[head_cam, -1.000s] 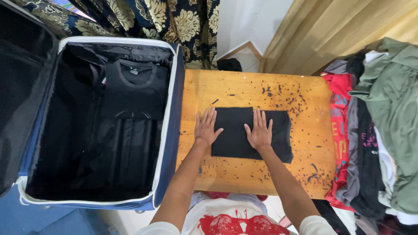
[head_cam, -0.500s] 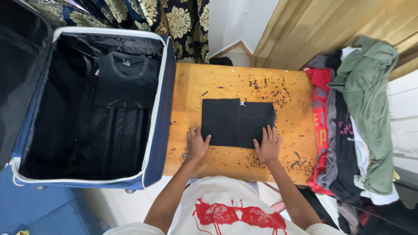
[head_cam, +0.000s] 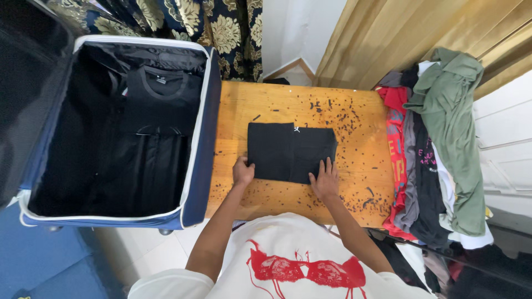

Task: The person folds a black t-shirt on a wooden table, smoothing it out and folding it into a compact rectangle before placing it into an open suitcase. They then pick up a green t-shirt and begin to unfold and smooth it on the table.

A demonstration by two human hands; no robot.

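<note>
A folded black garment (head_cam: 291, 151) lies on the wooden table (head_cam: 277, 105), a small white mark at its far edge. My left hand (head_cam: 243, 171) is at the garment's near-left corner, fingers curled at the edge and thumb on the cloth. My right hand (head_cam: 326, 179) rests on the near-right edge with its fingers spread flat on the fabric. An open blue suitcase (head_cam: 200, 138) stands to the left, touching the table. Inside it a folded black shirt (head_cam: 163, 94) lies at the far end.
A pile of clothes (head_cam: 438, 138) in red, grey, black and green covers the table's right end. Dark flecks dot the table top. Patterned dark curtains (head_cam: 210, 22) and a tan curtain (head_cam: 388, 39) hang behind.
Both hands slid from the top of the garment back to its near edge. The left hand's fingers then curled at the corner. The camera view shifted slightly.
</note>
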